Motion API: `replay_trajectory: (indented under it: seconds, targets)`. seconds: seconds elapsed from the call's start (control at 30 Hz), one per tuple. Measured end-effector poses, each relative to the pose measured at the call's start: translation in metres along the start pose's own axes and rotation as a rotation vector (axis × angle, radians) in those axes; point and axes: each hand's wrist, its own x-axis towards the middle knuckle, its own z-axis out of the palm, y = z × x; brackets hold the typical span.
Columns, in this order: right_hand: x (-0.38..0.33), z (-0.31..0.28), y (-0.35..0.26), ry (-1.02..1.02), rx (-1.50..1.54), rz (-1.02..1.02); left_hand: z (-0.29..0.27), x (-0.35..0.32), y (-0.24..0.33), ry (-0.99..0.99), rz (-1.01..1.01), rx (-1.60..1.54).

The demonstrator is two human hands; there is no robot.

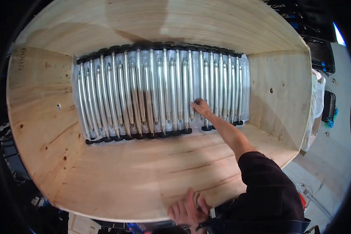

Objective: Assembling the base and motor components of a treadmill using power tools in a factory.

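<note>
Item: deep plywood crate [46, 117] with pale wooden walls, holding on its floor one close-packed row of long silvery metal rods with black end caps [144, 97], each sleeved in clear plastic. The rods lie side by side from left to right, every long axis running near to far, black caps at both ends. We reach in with our right hand [201, 106], arm extended from the lower right, fingers spread loosely and resting on the rods right of the row's middle, gripping nothing that we can make out. Our left hand [188, 212] clasps the crate's near rim, fingers curled over the edge. The right hand is therefore the nearer; the left stays well apart.
</note>
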Motion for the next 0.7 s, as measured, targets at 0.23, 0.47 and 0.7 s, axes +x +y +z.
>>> replay_trajectory:
  seconds: [0.23,0.47,0.7]
  targets:
    - [-0.022,0.035,-0.059,-0.31,0.04,0.093,0.001,0.0,-0.008,0.047,-0.009,0.097]
    - [-0.074,0.0,-0.159,0.083,0.403,0.311,-0.004,-0.012,-0.004,0.079,-0.077,0.131]
    - [-0.192,-0.168,-0.236,-0.206,0.157,-0.132,-0.011,-0.019,0.007,0.181,-0.041,-0.071]
